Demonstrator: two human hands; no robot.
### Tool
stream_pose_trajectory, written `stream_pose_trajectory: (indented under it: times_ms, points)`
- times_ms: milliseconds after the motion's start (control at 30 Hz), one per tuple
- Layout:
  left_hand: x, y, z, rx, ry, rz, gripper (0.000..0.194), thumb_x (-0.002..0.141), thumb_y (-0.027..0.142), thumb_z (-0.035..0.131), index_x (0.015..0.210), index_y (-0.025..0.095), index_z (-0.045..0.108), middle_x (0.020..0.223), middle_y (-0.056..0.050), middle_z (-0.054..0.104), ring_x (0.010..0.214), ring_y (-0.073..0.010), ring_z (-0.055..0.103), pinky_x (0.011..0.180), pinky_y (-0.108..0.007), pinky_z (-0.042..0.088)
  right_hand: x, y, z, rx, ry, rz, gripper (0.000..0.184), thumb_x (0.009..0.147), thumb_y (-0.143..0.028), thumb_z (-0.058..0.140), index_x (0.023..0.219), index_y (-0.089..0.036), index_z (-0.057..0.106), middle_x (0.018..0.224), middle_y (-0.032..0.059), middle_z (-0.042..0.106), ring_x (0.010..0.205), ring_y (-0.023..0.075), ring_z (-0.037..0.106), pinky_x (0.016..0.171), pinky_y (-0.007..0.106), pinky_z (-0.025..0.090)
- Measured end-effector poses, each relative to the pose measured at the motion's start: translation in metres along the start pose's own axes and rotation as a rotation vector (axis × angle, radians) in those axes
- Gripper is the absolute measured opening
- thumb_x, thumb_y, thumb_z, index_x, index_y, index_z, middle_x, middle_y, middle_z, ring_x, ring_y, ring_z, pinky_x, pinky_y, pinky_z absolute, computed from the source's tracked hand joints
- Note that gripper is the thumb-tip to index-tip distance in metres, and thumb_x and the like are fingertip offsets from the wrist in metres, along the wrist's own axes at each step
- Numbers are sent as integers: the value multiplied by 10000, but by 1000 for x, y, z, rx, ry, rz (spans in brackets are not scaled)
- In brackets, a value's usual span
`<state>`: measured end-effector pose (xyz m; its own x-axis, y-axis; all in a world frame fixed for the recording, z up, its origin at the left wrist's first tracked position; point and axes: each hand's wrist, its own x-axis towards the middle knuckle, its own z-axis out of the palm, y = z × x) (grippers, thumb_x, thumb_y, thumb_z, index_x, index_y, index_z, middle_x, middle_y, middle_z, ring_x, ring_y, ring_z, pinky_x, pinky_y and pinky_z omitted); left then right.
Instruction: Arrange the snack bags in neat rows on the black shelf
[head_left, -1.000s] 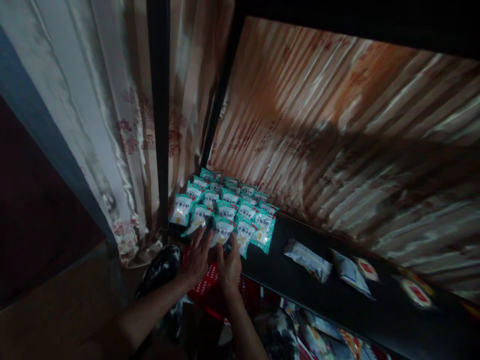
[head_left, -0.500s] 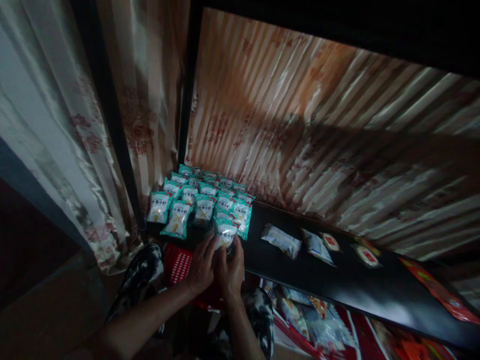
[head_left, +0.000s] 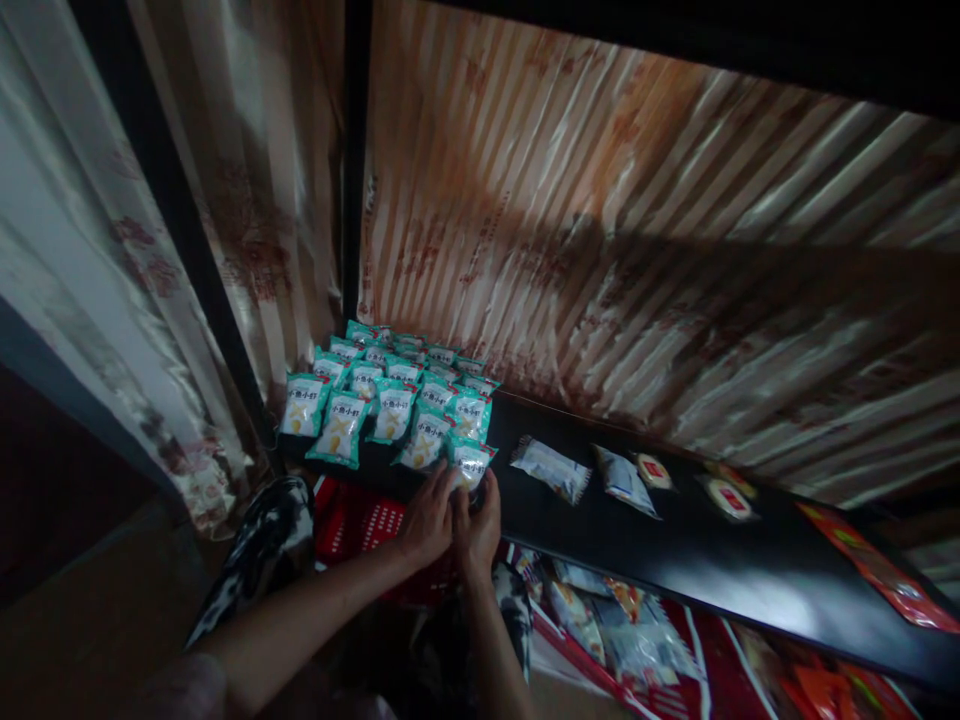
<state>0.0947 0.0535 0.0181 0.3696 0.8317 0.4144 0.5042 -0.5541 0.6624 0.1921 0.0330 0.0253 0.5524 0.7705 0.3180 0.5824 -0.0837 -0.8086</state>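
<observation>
Between my two hands is a small teal-and-white snack bag (head_left: 471, 462), upright at the front edge of the black shelf (head_left: 675, 555). My left hand (head_left: 431, 515) grips its left side, fingers bent round it. Closed on its right side is my right hand (head_left: 477, 525); the bag's lower part is hidden by the fingers. Just left of it stands a matching snack bag (head_left: 425, 438), leaning back slightly. Several more teal bags (head_left: 339, 425) stand in rows behind and to the left.
On the shelf to the right lie a white-blue packet (head_left: 551, 468), another packet (head_left: 627, 482), small round-labelled packs (head_left: 727, 498) and a long red packet (head_left: 874, 565). Below are a red basket (head_left: 352, 515) and bags of packaged snacks (head_left: 637, 635). Curtains (head_left: 480, 200) hang behind, beside a dark post (head_left: 356, 150).
Both hands have shifted right with the held snack bag, relative to the rows. The bag just left of it now shows more fully. The whole view has also moved slightly.
</observation>
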Motion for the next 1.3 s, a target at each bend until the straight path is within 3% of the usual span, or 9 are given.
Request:
stream_pose_trajectory:
  times_ms: [300,567,867,1300]
  points:
    - [14,2,10,16,-36,10,535,851,84,349,1386,105,362,1471,-167,339,1363,-223,321,1107,-430,347,27,20,7,-40,54,-36,659,823,-520,441,1315,-80,444,1260,216,548,1164,309,524,951,444,419]
    - [26,-1,14,24,-69,36,562,773,46,372,1328,91,448,1441,-165,392,1347,-233,354,1098,-429,363,43,24,16,-34,125,-21,663,828,-555,428,1289,-81,470,1173,212,599,1065,295,585,863,405,456]
    - [35,7,12,-31,-71,73,554,755,36,368,1288,125,489,1402,-137,455,1319,-217,400,1085,-413,390,46,23,8,-5,165,63,646,813,-572,439,1208,-70,538,1128,211,615,1020,291,594,855,393,456]
    - [58,8,15,-20,-25,20,548,762,26,362,1286,122,492,1402,-136,449,1311,-232,406,1087,-417,387,68,14,15,-30,156,-47,567,831,-522,404,1135,-77,580,1064,194,626,976,269,588,826,383,465]
